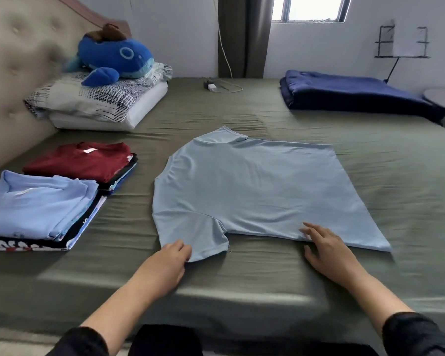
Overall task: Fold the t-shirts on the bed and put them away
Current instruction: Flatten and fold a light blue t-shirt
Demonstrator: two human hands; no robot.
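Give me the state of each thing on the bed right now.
light blue t-shirt: spread flat, unfolded
left hand: pinching its near sleeve
right hand: fingers flat on its near edge
maroon-topped stack: folded
blue-topped stack: folded
navy blanket: folded

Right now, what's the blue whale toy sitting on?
The blue whale toy sits on a patterned pillow, stacked on a white pillow. A brown plush rides its back. What the pillows cover is hidden.
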